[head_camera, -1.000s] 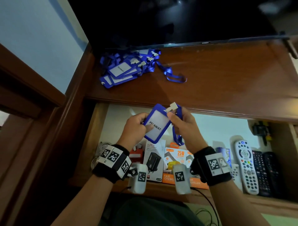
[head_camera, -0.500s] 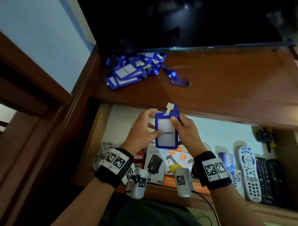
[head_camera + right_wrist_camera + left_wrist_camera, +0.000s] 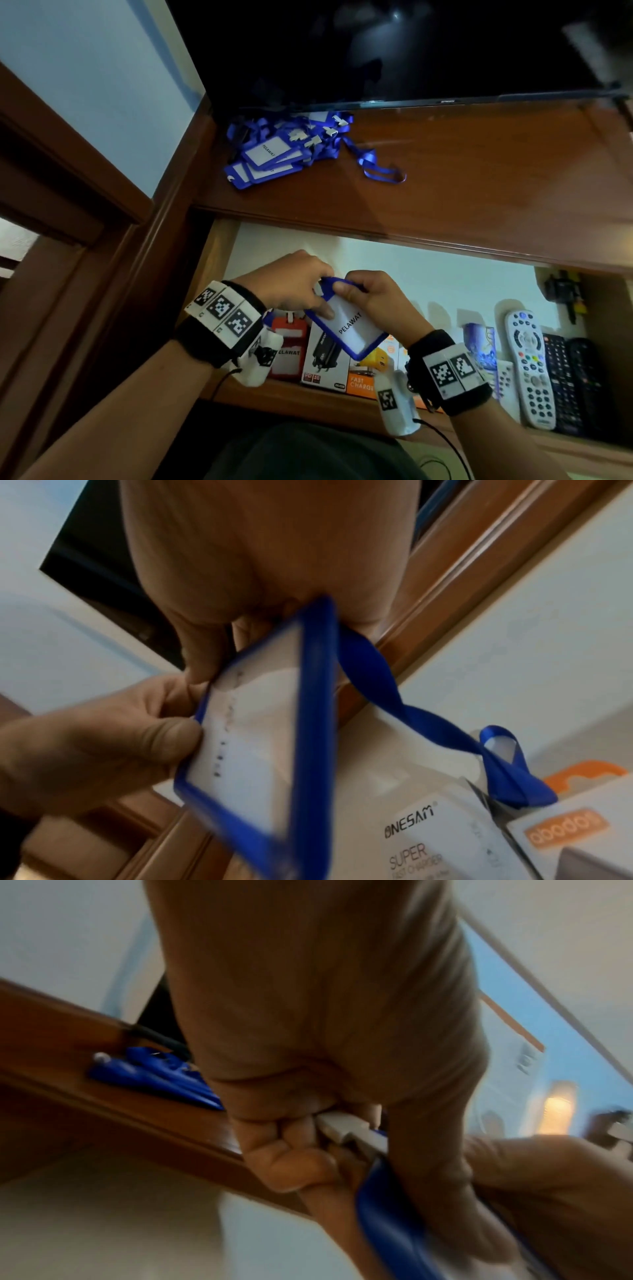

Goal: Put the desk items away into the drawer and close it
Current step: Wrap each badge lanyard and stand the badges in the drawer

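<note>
While both hands hover over the open drawer (image 3: 212, 274), they share one blue badge holder (image 3: 346, 323) whose white card reads "PELAWAT". The left hand (image 3: 291, 284) has its grip clenched round the holder's top end, thumb pressed on the card face and fingers curled over the pale clip (image 3: 349, 1123). The right hand (image 3: 373, 301) pinches the holder's upper edge from the other side, so its grip is grasping the same holder. From the right wrist view, the blue lanyard (image 3: 411, 718) trails from the holder down onto the boxes below. Beneath the hands, inside the drawer, lie a red badge holder (image 3: 289, 346), a white charger box (image 3: 325, 363) and an orange charger box (image 3: 363, 380); further right rest a white remote (image 3: 529, 363) and a black remote (image 3: 561, 377). On the wooden bench (image 3: 479, 178) above the drawer, a pile of blue badge holders (image 3: 274, 154) with tangled lanyards sits near the left rear corner, just in front of a dark screen (image 3: 376, 51).
</note>
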A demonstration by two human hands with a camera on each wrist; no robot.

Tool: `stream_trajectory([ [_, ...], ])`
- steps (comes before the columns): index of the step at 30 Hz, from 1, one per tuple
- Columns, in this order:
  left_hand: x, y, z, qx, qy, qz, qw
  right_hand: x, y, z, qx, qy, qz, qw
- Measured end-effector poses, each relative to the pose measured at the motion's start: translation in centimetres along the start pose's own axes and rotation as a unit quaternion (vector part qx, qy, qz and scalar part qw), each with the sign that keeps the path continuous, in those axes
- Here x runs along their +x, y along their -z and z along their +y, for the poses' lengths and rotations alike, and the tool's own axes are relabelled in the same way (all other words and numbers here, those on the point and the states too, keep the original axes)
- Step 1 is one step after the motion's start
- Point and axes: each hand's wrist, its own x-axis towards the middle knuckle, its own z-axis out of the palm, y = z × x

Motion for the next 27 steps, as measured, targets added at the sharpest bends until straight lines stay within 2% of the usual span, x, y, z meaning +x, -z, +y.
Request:
stream_trajectory([
  [4, -0.5, 0.2, -1.1, -0.116, 0.025, 0.051, 0.992, -0.4, 0.7, -0.1, 0.071, -0.003, 0.020, 0.997],
  [9, -0.8, 0.1, -1.7, -0.249, 0.039, 0.112, 0.961, -0.7, 1.5, -0.2, 0.138, 0.013, 0.033, 0.990],
  [15, -0.5, -1.5, -1.8, -0.329, 0.086, 0.171, 0.925, -0.1, 1.0, -0.1, 0.199, -0.002, 0.125, 0.972],
  [20, -0.7, -2.3, -1.5, -0.397, 0.137, 0.210, 0.883, -0.5, 0.0, -0.5, 0.299, -0.038, 0.126, 0.945],
  [23, -1.2, -2.4, -1.5, -0.419, 0.139, 0.213, 0.872, -0.8, -0.4, -0.2, 0.272, -0.051, 0.133, 0.952],
  [27, -2.0, -2.0, -1.6, -0.406, 0.115, 0.140, 0.895, -1.1, -0.1, -0.7, 0.264, -0.050, 0.131, 0.954],
])
